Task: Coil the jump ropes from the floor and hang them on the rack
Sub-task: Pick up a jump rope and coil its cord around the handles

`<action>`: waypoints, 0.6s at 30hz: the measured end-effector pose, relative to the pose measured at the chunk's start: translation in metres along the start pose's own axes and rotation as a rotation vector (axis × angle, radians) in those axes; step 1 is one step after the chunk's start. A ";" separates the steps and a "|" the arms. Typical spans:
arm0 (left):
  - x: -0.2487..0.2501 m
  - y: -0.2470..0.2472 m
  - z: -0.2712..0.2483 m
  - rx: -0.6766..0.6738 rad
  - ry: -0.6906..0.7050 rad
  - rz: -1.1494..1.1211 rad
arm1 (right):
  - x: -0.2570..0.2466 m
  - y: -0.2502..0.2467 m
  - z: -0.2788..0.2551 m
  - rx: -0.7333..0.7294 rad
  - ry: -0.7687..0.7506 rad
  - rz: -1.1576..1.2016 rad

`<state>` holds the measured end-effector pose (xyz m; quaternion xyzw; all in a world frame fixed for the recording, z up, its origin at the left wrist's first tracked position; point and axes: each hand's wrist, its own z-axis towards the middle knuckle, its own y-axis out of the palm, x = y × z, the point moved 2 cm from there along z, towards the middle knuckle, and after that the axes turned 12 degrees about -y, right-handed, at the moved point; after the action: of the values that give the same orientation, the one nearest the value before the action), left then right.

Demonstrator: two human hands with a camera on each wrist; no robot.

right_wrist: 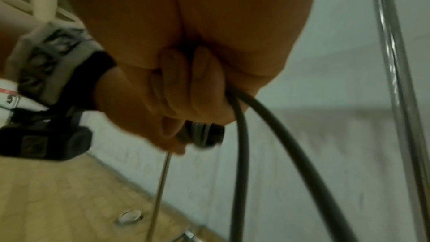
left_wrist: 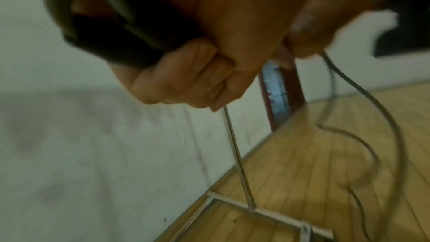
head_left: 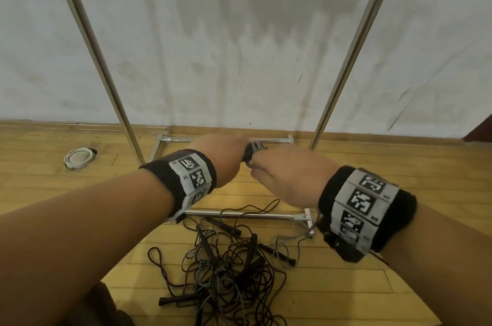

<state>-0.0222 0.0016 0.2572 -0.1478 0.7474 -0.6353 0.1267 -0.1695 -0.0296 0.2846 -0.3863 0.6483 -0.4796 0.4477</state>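
Observation:
Both hands are raised between the two uprights of the metal rack (head_left: 89,40). My left hand (head_left: 221,158) grips the black handles (left_wrist: 111,34) of a grey jump rope, fingers curled tight around them. My right hand (head_left: 279,174) is closed beside it, pinching the grey cord (right_wrist: 242,154), which loops down from its fingers. Several turns of grey cord are wrapped around the handle end (right_wrist: 202,133). The rest of that cord hangs toward the floor (left_wrist: 349,84). A tangled pile of dark jump ropes (head_left: 226,264) with black handles lies on the wooden floor below my hands.
The rack's base bars (head_left: 247,215) frame the floor just beyond the pile, with the right upright (head_left: 354,43) leaning against a stained white wall. A round white floor fitting (head_left: 80,158) sits at the left. A dark red door frame (head_left: 479,128) is at the far right.

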 end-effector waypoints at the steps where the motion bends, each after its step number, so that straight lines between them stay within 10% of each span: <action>1: 0.005 0.004 -0.002 -0.003 0.073 0.048 | 0.005 -0.008 -0.002 0.012 -0.022 -0.040; 9: 0.014 0.001 -0.019 0.078 0.451 0.200 | 0.049 -0.025 -0.009 0.077 0.004 0.317; 18: -0.001 -0.024 -0.019 0.314 0.363 0.108 | 0.049 -0.019 -0.008 0.060 0.030 0.809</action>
<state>-0.0269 0.0159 0.2844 0.0306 0.6569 -0.7519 0.0455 -0.1908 -0.0772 0.2937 -0.0796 0.7403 -0.2891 0.6018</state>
